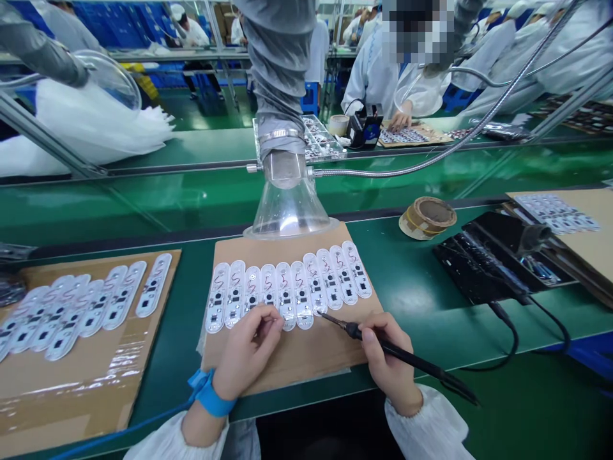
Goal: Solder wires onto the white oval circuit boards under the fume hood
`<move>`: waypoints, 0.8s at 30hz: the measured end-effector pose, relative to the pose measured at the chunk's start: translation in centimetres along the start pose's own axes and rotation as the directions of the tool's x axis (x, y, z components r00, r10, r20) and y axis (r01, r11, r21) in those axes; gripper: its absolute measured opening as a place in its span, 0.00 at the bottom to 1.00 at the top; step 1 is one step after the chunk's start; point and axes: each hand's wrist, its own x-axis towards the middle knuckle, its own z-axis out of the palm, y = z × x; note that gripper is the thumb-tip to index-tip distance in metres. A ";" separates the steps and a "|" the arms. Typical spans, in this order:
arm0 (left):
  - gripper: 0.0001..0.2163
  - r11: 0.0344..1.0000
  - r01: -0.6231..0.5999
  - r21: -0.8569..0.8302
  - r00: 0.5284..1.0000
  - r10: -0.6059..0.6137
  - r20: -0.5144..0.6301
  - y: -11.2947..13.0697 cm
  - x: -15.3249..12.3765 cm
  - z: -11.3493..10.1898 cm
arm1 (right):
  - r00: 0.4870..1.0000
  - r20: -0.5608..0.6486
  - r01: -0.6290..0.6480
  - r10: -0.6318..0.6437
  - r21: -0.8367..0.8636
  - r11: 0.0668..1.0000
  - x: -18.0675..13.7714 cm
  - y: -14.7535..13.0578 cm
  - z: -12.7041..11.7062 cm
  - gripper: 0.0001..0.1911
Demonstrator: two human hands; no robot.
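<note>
Circuit boards [286, 294] lie side by side in a row on the cardboard sheet [318, 354] in front of me, beneath the clear funnel [292, 207]. My right hand [390, 364] is closed around the soldering iron [428, 367], its tip pointing at the lower end of the seventh board from the left; I can't tell whether metal meets metal. My left hand [251, 348] rests apart from it, fingers curled over the lower ends of boards further left, and whether they pinch anything I can't tell. I judge this to be soldering work at that one end. The next move, as I see it, calls for a steady tip and left fingers well away from the heat.
</note>
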 end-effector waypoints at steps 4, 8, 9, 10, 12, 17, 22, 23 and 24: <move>0.07 1.000 0.031 0.002 0.999 -0.031 0.025 0.0 0.2 0.0 | 1.000 0.001 0.009 -0.009 -0.013 1.000 -0.1 0.2 0.0 0.13; 0.08 0.999 0.039 -0.007 0.999 -0.039 0.036 -0.1 0.2 0.0 | 0.999 -0.051 -0.007 0.009 0.025 1.000 -0.6 0.2 0.1 0.13; 0.07 0.999 0.039 -0.006 0.999 -0.039 0.036 -0.1 0.2 0.0 | 0.997 -0.069 -0.021 0.023 0.040 0.999 -0.8 0.2 0.3 0.13; 0.07 0.999 0.041 -0.002 0.999 -0.041 0.036 -0.1 0.2 0.0 | 0.996 -0.081 -0.035 0.039 0.054 0.998 -0.9 0.0 0.5 0.12; 0.07 0.999 0.044 0.006 0.998 -0.044 0.036 -0.1 0.2 0.0 | 0.995 -0.084 -0.050 0.056 0.067 0.996 -1.2 -0.2 1.0 0.12; 0.07 0.998 0.056 0.010 0.997 -0.056 0.045 0.0 0.3 -0.1 | 0.998 -0.044 -0.050 0.053 0.081 0.996 -1.4 -0.2 1.4 0.11; 0.07 0.997 0.075 0.018 0.996 -0.076 0.051 0.0 0.3 -0.2 | 0.996 -0.022 -0.078 0.081 0.117 0.990 -1.9 0.2 0.9 0.11; 0.07 0.997 0.074 0.019 0.996 -0.075 0.051 0.0 0.3 -0.2 | 0.997 -0.012 -0.079 0.081 0.116 0.990 -2.0 0.2 0.9 0.11; 0.07 0.997 0.072 0.021 0.996 -0.073 0.051 -0.1 0.3 -0.1 | 0.997 -0.001 -0.080 0.080 0.114 0.990 -2.0 0.1 0.9 0.11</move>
